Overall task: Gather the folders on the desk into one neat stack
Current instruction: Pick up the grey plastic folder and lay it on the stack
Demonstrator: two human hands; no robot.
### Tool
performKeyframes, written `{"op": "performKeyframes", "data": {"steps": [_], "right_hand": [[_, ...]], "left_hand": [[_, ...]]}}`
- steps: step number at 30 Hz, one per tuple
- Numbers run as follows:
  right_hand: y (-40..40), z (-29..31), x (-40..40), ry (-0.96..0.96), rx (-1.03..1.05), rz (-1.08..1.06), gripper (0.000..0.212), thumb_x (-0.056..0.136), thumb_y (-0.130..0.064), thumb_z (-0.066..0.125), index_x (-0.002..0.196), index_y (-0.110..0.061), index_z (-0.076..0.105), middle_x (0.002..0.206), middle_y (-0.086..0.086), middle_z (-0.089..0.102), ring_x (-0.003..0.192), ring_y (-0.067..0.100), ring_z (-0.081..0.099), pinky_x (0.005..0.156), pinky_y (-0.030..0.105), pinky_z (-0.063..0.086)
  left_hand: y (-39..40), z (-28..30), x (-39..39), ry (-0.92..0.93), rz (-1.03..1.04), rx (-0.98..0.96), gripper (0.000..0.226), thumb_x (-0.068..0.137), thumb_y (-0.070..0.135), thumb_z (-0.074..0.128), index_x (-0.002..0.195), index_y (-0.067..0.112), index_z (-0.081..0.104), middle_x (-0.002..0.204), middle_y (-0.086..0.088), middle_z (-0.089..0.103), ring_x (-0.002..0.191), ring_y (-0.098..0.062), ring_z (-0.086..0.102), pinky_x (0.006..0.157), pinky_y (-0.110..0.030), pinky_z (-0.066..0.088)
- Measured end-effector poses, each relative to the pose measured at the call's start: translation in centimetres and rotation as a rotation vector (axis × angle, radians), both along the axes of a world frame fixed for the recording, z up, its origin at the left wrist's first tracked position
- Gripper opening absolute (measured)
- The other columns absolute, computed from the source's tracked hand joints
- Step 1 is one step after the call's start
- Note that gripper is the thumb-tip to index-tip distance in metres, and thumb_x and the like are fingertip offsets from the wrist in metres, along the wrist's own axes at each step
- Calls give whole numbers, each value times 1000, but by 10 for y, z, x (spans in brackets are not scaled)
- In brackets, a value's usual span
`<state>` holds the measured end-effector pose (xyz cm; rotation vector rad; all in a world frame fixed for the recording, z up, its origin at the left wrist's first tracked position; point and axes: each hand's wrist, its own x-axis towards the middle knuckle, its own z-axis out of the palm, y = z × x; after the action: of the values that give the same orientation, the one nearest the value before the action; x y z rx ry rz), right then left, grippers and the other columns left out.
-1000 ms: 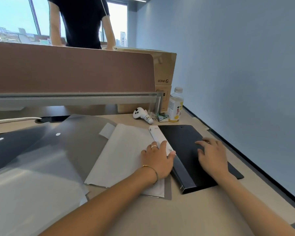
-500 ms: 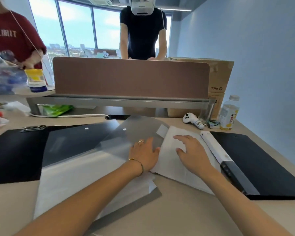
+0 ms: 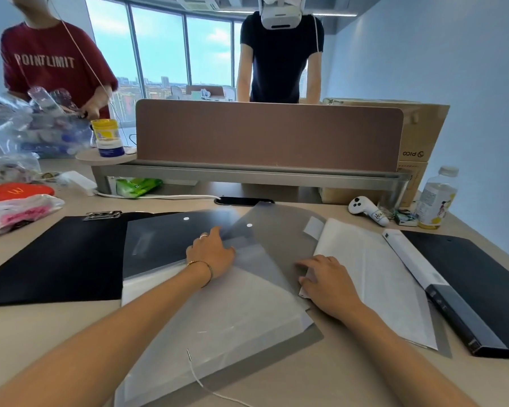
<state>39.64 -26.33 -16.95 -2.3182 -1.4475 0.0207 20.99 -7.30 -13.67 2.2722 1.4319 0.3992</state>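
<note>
Here we have both hands flat on the overlapping folders in the middle of the desk (image 3: 36, 333).

Our left hand (image 3: 210, 254) lies open, fingers spread, on the translucent snap folders (image 3: 218, 304) that fan over one another; our right hand (image 3: 326, 282) presses palm-down where their edge meets the white sheet folder (image 3: 373, 271), holding nothing we can see. A black clipboard (image 3: 56, 259) lies to the left, partly under the translucent ones, and a black binder (image 3: 476, 289) to the right, touching the white one.
</note>
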Motion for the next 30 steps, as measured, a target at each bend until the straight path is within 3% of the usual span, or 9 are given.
{"op": "performKeyframes", "data": {"steps": [4,8,10,12,14,18,22,27,30], "right_hand": [[0,1,1,-4,4,5,41,93,-34,57,133,-30,61,134,-6,60,122,22,49,102,38,39],[-3,1,0,-5,11,14,41,92,-34,56,133,-33,61,134,-8,60,122,20,49,103,36,39],[-3,0,-1,0,19,24,41,91,-34,56,132,-34,62,133,-9,61,122,19,49,103,36,39],[-4,0,-4,-4,29,41,41,90,-33,55,130,-34,63,133,-10,61,121,19,49,102,35,39],[-3,-1,-8,0,47,60,40,89,-32,55,129,-33,64,132,-10,62,120,19,50,102,35,39],[0,-2,-18,33,84,77,40,88,-30,56,127,-31,65,131,-9,63,119,20,51,103,36,39],[4,0,-27,164,105,75,46,91,-36,57,137,-33,55,139,-8,55,127,18,47,110,37,36],[8,17,-33,594,218,92,38,101,-38,50,138,-32,56,145,-10,52,135,15,46,116,36,34],[-2,38,-25,753,386,109,36,100,-45,47,132,-34,60,131,-5,65,124,18,58,110,41,43]], "left_hand": [[8,4,3,-198,18,-176,72,74,36,58,145,28,43,130,-9,54,117,-32,57,100,-44,50],[18,15,-2,-468,84,-262,49,85,16,63,133,23,56,115,-6,62,93,-23,63,78,-33,55],[22,22,-3,-645,139,-316,42,87,4,63,127,19,60,99,-8,66,78,-23,63,76,-39,60],[23,31,-5,-843,186,-410,42,87,-4,65,125,13,60,92,-9,67,73,-24,64,77,-42,61],[20,41,-8,-986,194,-491,39,88,-4,66,124,10,61,94,-9,67,78,-25,66,72,-37,61],[4,61,-12,-1053,160,-516,28,91,2,62,117,7,72,103,-13,71,82,-25,64,63,-30,57],[-26,88,-12,-1139,41,-526,24,92,4,56,100,13,77,94,-8,74,83,-22,66,71,-31,59],[-64,109,1,-1046,-201,-521,26,97,27,56,119,21,70,117,-5,74,106,-24,70,81,-33,59],[-90,107,16,-959,-373,-515,23,100,36,54,119,32,65,123,3,71,114,-18,67,92,-36,56]]}}
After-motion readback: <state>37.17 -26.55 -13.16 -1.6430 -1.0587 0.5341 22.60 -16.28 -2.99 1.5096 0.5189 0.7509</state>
